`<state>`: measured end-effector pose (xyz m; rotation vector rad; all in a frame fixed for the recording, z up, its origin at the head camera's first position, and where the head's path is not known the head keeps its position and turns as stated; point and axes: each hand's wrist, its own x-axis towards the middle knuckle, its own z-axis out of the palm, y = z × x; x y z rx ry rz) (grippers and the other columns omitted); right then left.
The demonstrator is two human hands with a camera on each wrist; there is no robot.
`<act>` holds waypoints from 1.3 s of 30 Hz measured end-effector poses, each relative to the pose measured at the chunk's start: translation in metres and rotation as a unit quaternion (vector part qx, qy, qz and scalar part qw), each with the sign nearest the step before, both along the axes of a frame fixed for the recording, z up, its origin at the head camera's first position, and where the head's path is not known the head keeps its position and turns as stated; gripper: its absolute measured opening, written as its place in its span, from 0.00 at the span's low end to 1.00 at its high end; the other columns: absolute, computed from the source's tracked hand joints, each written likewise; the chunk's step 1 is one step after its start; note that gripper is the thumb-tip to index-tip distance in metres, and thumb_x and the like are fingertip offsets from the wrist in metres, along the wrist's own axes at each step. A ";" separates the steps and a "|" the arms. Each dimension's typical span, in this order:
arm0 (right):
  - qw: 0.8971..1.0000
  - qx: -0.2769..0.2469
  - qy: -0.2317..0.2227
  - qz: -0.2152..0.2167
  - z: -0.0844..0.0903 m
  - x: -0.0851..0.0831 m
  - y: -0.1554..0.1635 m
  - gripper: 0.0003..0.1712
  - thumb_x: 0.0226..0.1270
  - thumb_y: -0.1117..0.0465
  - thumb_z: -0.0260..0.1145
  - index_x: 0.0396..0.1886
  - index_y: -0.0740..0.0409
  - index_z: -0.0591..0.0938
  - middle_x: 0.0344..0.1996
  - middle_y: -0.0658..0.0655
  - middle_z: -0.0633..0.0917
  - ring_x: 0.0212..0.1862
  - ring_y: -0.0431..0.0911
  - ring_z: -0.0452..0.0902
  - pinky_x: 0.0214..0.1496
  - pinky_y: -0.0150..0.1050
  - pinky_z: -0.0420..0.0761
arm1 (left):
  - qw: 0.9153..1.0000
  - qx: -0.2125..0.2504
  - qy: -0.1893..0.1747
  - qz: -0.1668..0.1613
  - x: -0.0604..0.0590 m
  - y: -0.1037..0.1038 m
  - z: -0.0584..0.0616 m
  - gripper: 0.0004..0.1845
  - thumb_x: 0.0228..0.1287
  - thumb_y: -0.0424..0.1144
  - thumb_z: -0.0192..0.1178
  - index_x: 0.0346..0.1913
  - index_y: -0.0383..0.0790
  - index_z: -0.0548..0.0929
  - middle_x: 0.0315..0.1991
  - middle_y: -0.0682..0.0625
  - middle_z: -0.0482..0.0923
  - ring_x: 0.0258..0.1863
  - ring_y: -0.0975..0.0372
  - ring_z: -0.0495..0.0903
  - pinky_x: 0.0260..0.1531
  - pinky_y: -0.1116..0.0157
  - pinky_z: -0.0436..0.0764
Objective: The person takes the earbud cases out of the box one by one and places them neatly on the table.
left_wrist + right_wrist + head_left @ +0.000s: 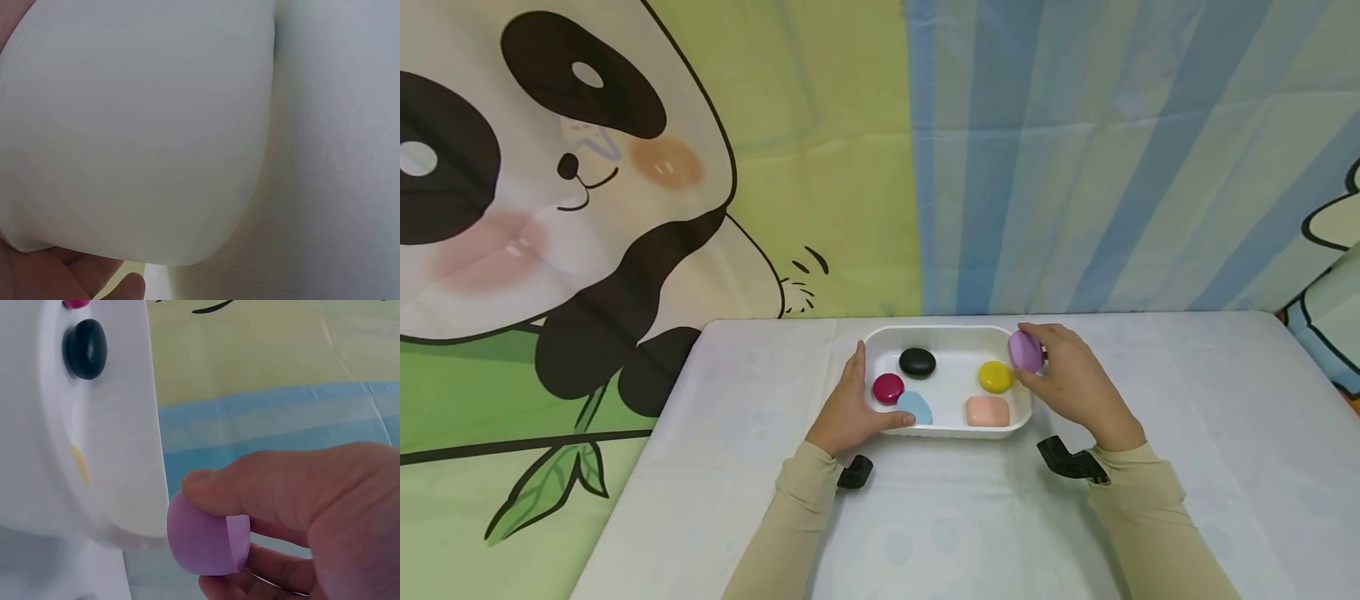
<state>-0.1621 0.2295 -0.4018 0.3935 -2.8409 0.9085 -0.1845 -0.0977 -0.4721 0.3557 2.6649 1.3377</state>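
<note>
A shallow white tray (951,342) with rounded corners is near the back edge of the table. My left hand (853,407) holds its left end, thumb along the front rim and fingers up the left side. In the left wrist view the tray's outer wall (137,137) hides most of that hand. My right hand (1075,379) pinches a smooth purple rounded piece (1025,352) at the tray's right end. The right wrist view shows a flat face on this purple piece (200,537), gripped between thumb and fingers.
Inside the tray lie a black oval piece (917,362), a dark red round one (888,388), a light blue one (915,407), a yellow round one (996,377) and a peach rounded block (988,411). A printed panda cloth (835,150) hangs behind the white-covered table (925,517).
</note>
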 end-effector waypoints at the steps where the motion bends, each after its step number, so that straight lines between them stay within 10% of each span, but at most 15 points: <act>1: 1.000 0.001 -0.002 -0.004 0.000 0.000 0.001 0.36 0.61 0.66 0.73 0.66 0.74 0.72 0.57 0.75 0.76 0.48 0.63 0.76 0.49 0.58 0.81 | 1.000 0.002 0.000 0.000 0.000 0.000 0.000 0.76 0.38 0.63 0.80 0.82 0.46 0.37 0.78 0.49 0.51 0.70 0.52 0.65 0.66 0.50 0.71; 39: 0.993 -0.005 0.001 -0.121 -0.031 -0.017 0.056 0.34 0.59 0.68 0.64 0.64 0.81 0.70 0.56 0.83 0.73 0.54 0.74 0.71 0.54 0.69 0.73 | 1.000 -0.013 -0.002 0.005 0.002 -0.001 0.002 0.76 0.38 0.65 0.80 0.82 0.47 0.37 0.79 0.49 0.50 0.72 0.52 0.63 0.68 0.49 0.68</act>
